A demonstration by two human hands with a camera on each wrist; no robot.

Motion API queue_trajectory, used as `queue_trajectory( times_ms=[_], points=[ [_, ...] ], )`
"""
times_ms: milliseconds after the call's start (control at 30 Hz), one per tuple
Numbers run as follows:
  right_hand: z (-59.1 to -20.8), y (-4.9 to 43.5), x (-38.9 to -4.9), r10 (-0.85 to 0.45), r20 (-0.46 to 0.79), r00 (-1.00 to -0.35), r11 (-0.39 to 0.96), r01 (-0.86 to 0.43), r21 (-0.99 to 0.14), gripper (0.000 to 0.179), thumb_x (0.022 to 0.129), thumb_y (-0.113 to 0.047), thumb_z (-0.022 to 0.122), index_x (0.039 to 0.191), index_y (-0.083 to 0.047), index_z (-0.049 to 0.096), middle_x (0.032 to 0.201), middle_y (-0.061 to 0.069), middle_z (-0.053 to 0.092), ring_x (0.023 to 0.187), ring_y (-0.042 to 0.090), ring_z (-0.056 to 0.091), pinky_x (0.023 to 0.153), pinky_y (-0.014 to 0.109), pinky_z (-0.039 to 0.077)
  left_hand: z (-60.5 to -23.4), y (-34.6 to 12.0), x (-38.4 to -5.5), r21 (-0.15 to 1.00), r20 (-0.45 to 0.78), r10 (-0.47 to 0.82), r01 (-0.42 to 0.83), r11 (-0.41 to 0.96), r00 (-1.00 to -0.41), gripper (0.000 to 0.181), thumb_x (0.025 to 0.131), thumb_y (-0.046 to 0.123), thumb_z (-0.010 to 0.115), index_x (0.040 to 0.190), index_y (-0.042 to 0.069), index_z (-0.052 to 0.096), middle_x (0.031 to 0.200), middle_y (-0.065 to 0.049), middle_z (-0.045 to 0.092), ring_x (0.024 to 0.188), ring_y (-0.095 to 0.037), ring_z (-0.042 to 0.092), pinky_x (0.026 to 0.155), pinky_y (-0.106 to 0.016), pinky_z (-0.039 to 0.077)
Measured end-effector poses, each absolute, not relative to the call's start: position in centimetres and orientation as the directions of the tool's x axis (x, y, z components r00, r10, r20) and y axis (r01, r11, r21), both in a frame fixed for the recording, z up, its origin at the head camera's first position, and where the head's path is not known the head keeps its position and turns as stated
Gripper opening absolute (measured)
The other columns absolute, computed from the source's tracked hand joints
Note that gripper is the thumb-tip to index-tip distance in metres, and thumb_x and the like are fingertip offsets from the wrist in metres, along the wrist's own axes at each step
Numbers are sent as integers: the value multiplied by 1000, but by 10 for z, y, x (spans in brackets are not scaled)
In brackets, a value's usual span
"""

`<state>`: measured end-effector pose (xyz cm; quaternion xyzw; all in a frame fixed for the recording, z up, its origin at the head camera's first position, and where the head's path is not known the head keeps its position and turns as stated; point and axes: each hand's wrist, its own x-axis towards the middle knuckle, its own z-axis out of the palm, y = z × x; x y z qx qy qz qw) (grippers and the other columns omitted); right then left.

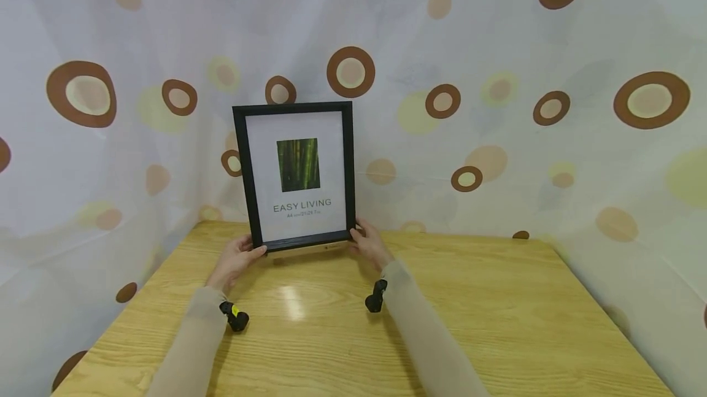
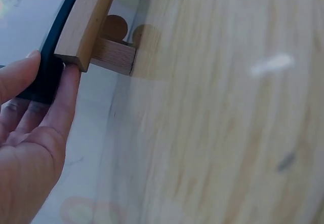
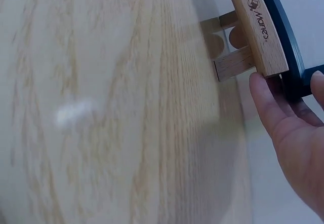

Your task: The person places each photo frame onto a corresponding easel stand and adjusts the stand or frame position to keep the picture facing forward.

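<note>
A black picture frame stands upright, tilted slightly, near the table's back edge in the head view. Its white sheet carries a green bamboo picture and the words EASY LIVING. Below the frame runs the wooden ledge of a small stand, marked Maries in the right wrist view. Short wooden feet reach from it to the tabletop. At the frame's lower left corner, my left hand grips with thumb in front and fingers behind and below. My right hand holds the lower right corner likewise. The stand's back is hidden.
The light wooden table extends toward me and to the right, with a light reflection on its surface. Behind and at both sides hangs a white curtain with brown and yellow dots. Each sleeved wrist carries a small black camera.
</note>
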<state>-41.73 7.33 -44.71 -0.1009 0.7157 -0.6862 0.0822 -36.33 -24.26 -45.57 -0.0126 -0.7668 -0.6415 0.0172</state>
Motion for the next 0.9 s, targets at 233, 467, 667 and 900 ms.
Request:
queue_trajectory(
  times_ms=[233, 467, 667, 900],
  points=[
    [-448, 75, -415, -256, 91, -962, 96, -119, -988, 50, 103, 1, 43, 151, 3, 30, 147, 29, 41, 133, 42, 44, 103, 52, 47, -456, -238, -364, 999, 15, 6, 15, 39, -1000, 56, 96, -2, 58, 145, -11, 34, 141, -33, 44, 104, -14, 60, 101, -43, 50],
    [-451, 87, -416, -277, 131, -952, 119, -169, -978, 44, 99, 3, 51, 142, 8, 41, 136, 31, 51, 125, 43, 53, 101, 47, 51, -459, -235, -363, 999, 34, 15, 34, -2, -999, 55, 94, -5, 58, 143, -14, 34, 138, -33, 46, 98, -8, 62, 94, -32, 55],
    [-453, 96, -415, -276, 101, -956, 181, -155, -971, 42, 98, 2, 54, 139, 5, 45, 128, 28, 56, 116, 36, 59, 94, 39, 56, -463, -233, -363, 998, 57, 33, 58, 28, -998, 55, 93, -4, 60, 142, -16, 37, 138, -36, 47, 96, -10, 63, 86, -27, 58],
    [-454, 106, -413, -298, 112, -948, 188, -173, -967, 39, 99, 1, 53, 137, 5, 43, 128, 28, 54, 117, 37, 57, 93, 38, 56, -461, -228, -363, 997, 55, 58, 58, 43, -997, 56, 94, -2, 60, 143, -14, 36, 140, -36, 45, 101, -13, 63, 88, -28, 57]
  ],
)
